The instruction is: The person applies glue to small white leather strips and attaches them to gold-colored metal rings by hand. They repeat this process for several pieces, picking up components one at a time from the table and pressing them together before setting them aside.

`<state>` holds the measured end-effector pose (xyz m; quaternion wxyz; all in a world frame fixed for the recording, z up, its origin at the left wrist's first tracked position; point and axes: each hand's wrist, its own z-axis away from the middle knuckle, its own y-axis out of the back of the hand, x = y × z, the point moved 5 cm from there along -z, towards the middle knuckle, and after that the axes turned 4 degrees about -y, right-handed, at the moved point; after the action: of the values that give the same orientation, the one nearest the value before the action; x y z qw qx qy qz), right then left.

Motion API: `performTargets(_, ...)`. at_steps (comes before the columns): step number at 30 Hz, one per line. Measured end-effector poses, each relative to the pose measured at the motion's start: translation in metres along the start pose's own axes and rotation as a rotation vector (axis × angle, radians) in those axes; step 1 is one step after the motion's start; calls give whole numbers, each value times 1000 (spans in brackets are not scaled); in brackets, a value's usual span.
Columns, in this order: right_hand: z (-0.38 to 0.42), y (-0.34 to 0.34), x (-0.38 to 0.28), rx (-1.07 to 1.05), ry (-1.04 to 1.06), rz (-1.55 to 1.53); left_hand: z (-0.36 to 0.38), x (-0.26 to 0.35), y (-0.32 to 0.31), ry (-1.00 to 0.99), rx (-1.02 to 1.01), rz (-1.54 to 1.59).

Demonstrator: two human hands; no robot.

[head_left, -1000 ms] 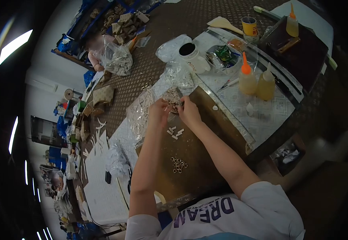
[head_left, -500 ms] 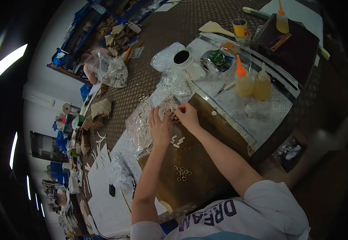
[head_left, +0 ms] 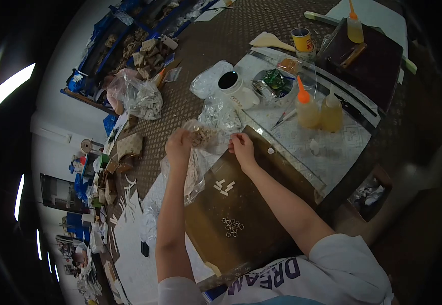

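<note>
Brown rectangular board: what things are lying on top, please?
The brown board holds small metal rings and short white strips. A clear plastic bag covers part of its left edge; underneath cannot be seen.

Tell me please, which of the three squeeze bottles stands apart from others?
The squeeze bottle on the maroon board; the nearer two, the orange-capped bottle and pale-capped bottle, stand together on the patterned sheet.

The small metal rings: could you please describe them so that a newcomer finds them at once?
Look at the flat brown board in front of the white shirt. On its half nearer the shirt lies a loose cluster of small, shiny, round metal rings. They have open middles, while the short white strips beyond them are straight and solid.
</note>
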<state>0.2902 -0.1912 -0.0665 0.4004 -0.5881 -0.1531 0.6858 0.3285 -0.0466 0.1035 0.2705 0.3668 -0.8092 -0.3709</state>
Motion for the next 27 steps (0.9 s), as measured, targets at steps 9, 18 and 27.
performTargets(9, -2, -2, 11, -2, -5, 4, 4, 8, -9, -139, -16, -47)
performTargets(18, 22, -9, -2, -105, 5, 718, 108, 56, -42, -263, -249, -76)
performTargets(27, 14, -2, 7, -10, 61, 829, 68, 28, -26, 220, -210, 317)
